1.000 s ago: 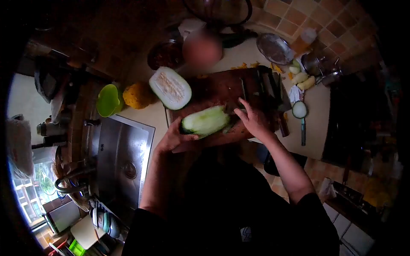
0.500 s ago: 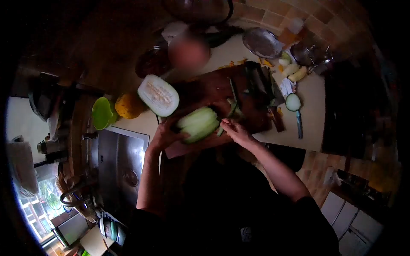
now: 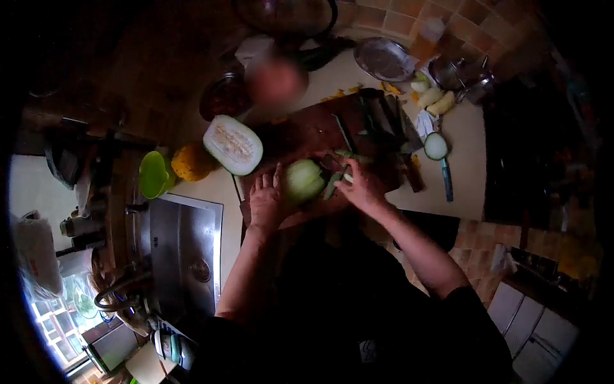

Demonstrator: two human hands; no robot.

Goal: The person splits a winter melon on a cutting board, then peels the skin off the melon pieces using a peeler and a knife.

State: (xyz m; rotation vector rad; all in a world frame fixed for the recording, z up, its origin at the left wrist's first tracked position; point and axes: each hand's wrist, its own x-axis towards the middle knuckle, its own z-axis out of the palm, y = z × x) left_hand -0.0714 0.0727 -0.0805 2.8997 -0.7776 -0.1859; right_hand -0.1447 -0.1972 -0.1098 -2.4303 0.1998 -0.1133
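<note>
A peeled pale-green melon piece point(image 3: 304, 181) lies on the dark cutting board point(image 3: 297, 137), near its front edge. Against its left side is my left hand point(image 3: 265, 198), fingers stretched out flat. To the right of the melon, my right hand point(image 3: 363, 189) pinches a pale strip of peel point(image 3: 347, 177) between its fingertips. More green peel strips point(image 3: 332, 187) lie on the board by that hand. A melon half point(image 3: 233, 145) with its seedy cut face up rests at the board's left edge.
On the left are an orange-yellow squash point(image 3: 191, 162), a lime-green bowl point(image 3: 155, 175) and a steel sink point(image 3: 185, 246). A knife point(image 3: 414, 174) lies at the board's right. Farther right are a peeler-like tool with a blue handle point(image 3: 447, 179), a metal plate point(image 3: 384, 59) and pale peeled vegetables point(image 3: 440, 102).
My left hand has loosened from the melon and flattened, its fingers now pointing away from me. My right hand has moved slightly right and away from the melon.
</note>
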